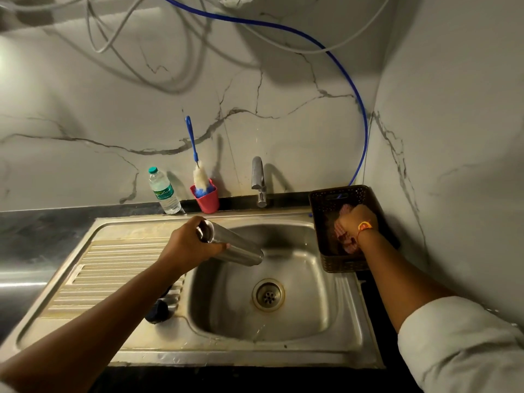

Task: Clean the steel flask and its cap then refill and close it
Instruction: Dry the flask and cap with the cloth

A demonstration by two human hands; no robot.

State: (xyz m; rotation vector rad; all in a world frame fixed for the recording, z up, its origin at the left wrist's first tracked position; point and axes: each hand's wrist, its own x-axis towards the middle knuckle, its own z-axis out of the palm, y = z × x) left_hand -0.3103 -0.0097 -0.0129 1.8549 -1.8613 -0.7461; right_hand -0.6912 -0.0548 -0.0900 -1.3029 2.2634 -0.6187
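My left hand (189, 243) grips the steel flask (241, 248) near one end and holds it tilted over the sink basin (309, 282), its other end pointing down and right. A thin trickle of water (259, 331) shows on the basin's near wall. A dark round object, likely the cap (156, 311), lies on the drainboard, partly hidden by my left forearm. My right hand (355, 220) reaches into the brown basket (337, 262) at the right, with its fingers closed on a pink cloth (344, 241).
A tap (258, 180) stands behind the basin. A red cup (208, 200) with a blue-handled bottle brush (200, 174) and a plastic water bottle (164, 191) stand at the back edge. A ribbed drainboard (113, 268) lies to the left. A blue hose (360, 114) hangs along the wall.
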